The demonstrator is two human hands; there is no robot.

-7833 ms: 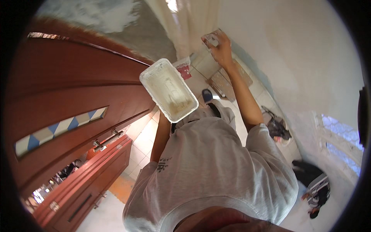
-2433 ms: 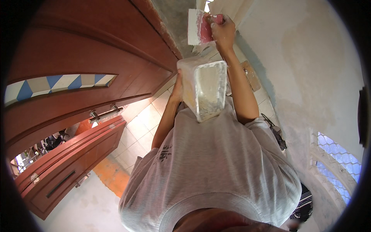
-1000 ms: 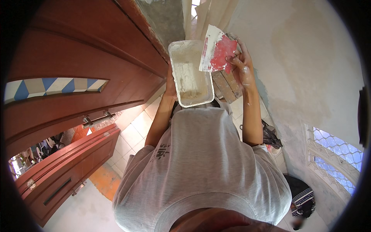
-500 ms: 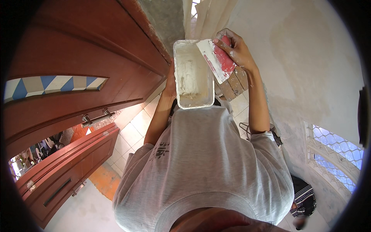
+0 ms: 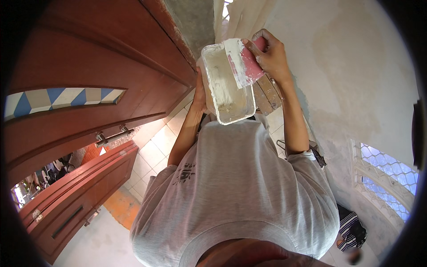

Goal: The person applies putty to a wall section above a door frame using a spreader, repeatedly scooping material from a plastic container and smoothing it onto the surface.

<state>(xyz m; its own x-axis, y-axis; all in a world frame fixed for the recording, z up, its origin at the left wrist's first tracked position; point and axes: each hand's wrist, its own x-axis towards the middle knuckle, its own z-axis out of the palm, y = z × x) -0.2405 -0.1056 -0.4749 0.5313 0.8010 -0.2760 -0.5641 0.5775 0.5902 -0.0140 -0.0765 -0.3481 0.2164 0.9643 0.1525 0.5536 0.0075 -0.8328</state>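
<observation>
1 left hand (image 5: 201, 92) and 1 right hand (image 5: 273, 57); 1 white tub (image 5: 244, 106); 1 pink scraper (image 5: 251, 66); 2 red-brown door leaves, 1 larger leaf (image 5: 98, 53) and 1 smaller leaf (image 5: 91, 191); 1 pale curtain (image 5: 245, 20); 2 grilled window openings (image 5: 386, 162); 1 grey T-shirt (image 5: 240, 178); 1 other person (image 5: 354, 228)

The tub (image 5: 244, 107) looks like thin, cloudy plastic, its inside smeared with pale, matt paste (image 5: 223, 91). The scraper (image 5: 251, 66) seems to be plastic too, crusted roughly with dried-looking white. From here the shirt (image 5: 240, 187) is soft, dull cloth. The door (image 5: 102, 53) looks like smooth wood with a low sheen, its handle (image 5: 114, 136) shiny metal. Floor tiles (image 5: 162, 143) gleam; the wall (image 5: 351, 75) appears chalky and matt.
</observation>
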